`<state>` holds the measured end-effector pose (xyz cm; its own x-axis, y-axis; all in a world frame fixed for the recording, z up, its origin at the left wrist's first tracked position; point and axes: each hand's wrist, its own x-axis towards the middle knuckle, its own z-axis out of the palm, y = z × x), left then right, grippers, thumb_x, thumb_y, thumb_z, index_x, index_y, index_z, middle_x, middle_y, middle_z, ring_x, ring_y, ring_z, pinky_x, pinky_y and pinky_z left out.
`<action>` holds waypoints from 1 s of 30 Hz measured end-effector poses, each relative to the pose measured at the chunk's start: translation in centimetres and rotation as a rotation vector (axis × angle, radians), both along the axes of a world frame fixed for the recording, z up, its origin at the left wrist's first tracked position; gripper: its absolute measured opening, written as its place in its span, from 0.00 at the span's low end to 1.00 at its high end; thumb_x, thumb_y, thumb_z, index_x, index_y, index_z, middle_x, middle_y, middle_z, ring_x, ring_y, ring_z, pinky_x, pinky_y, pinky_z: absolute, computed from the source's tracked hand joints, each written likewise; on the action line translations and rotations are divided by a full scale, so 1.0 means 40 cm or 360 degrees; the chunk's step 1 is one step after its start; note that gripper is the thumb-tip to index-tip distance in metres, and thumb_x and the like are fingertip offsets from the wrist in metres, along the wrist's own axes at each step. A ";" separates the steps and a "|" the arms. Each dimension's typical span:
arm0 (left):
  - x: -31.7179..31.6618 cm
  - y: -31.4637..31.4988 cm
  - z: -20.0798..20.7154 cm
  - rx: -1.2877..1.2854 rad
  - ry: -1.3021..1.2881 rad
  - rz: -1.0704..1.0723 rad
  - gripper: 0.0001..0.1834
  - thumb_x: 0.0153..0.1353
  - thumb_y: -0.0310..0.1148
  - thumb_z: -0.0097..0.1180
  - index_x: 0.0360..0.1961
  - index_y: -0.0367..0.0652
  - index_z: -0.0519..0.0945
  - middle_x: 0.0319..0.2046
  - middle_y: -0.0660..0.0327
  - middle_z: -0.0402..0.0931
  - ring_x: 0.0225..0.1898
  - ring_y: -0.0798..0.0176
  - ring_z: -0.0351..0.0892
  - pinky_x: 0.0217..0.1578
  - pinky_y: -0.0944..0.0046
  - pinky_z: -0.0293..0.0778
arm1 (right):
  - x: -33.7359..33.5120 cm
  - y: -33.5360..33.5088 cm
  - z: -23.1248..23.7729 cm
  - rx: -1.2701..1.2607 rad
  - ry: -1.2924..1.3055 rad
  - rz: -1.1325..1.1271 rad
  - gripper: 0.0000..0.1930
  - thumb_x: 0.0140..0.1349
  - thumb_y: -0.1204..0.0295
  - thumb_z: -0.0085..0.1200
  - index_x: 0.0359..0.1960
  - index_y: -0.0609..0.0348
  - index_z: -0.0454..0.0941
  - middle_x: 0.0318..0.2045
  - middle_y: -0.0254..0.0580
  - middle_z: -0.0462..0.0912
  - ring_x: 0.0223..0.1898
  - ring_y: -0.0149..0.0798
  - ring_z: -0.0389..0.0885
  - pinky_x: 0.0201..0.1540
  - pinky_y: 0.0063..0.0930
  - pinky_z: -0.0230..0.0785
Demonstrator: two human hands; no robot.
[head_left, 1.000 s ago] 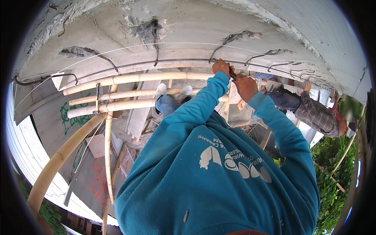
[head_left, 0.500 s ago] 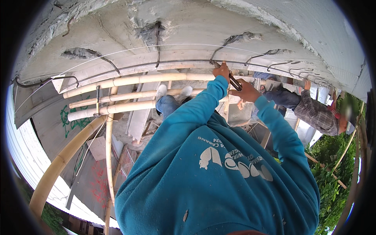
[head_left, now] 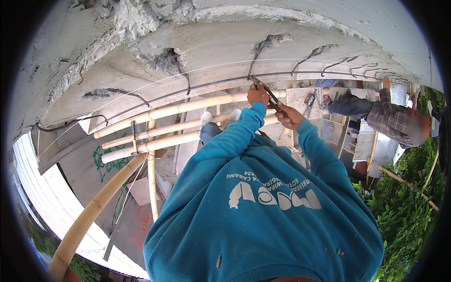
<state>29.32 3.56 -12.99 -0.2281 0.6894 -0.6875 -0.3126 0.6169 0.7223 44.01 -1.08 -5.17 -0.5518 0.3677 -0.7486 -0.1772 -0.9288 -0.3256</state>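
A pair of dark long-handled pincers has its jaws up at a thin steel bar, where a bent rod from the concrete meets it. My left hand is closed around the pincers just below the jaws, close under the bar. Lower and to the right, my right hand grips the handle ends, which show slightly apart. Any tie wire at the jaws is too small to make out.
Bamboo poles run across below the bar, with a hammer hanging on them at left. A white string stretches along the concrete. Another person in a checked shirt works at right. Leafy branches fill the lower right.
The view has shifted a little. The pincers have turned, so their two handles now show more fully between my hands. My right hand has moved down from the bar along with the handle ends.
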 end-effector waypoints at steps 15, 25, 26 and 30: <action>-0.098 0.050 0.050 -0.0385 -0.0261 -0.0441 0.18 0.52 0.39 0.64 0.36 0.35 0.78 0.35 0.56 0.77 0.39 0.53 0.79 0.38 0.50 0.76 | -0.067 -0.016 0.022 0.0812 -0.0916 0.0539 0.15 0.69 0.61 0.45 0.43 0.62 0.73 0.21 0.37 0.77 0.15 0.29 0.71 0.15 0.25 0.61; -0.013 0.022 -0.061 -0.0044 -0.0690 0.0108 0.09 0.66 0.31 0.51 0.34 0.34 0.74 0.28 0.53 0.77 0.24 0.58 0.78 0.23 0.62 0.78 | -0.056 -0.073 -0.035 0.0250 -0.0200 -0.0173 0.28 0.70 0.50 0.43 0.57 0.64 0.68 0.30 0.38 0.76 0.19 0.26 0.70 0.17 0.20 0.65; 0.002 0.033 -0.073 -0.0090 -0.0606 0.0092 0.09 0.66 0.32 0.51 0.33 0.35 0.74 0.27 0.53 0.77 0.23 0.58 0.78 0.22 0.62 0.77 | -0.047 -0.059 -0.011 0.0437 -0.0465 0.0025 0.31 0.66 0.47 0.47 0.56 0.64 0.68 0.33 0.42 0.79 0.25 0.31 0.77 0.27 0.27 0.73; 0.076 0.057 -0.339 0.0040 0.0248 -0.0327 0.12 0.66 0.37 0.50 0.36 0.37 0.72 0.26 0.53 0.77 0.21 0.58 0.77 0.21 0.59 0.75 | -0.017 -0.065 -0.055 0.1385 -0.1398 0.0429 0.27 0.67 0.49 0.48 0.51 0.63 0.70 0.29 0.40 0.77 0.25 0.30 0.76 0.25 0.27 0.70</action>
<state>32.36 5.84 -26.57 -0.1834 0.7486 -0.6371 -0.0662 0.6372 0.7678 43.34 -3.66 -7.38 -0.1271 0.8748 -0.4676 0.5689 -0.3219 -0.7568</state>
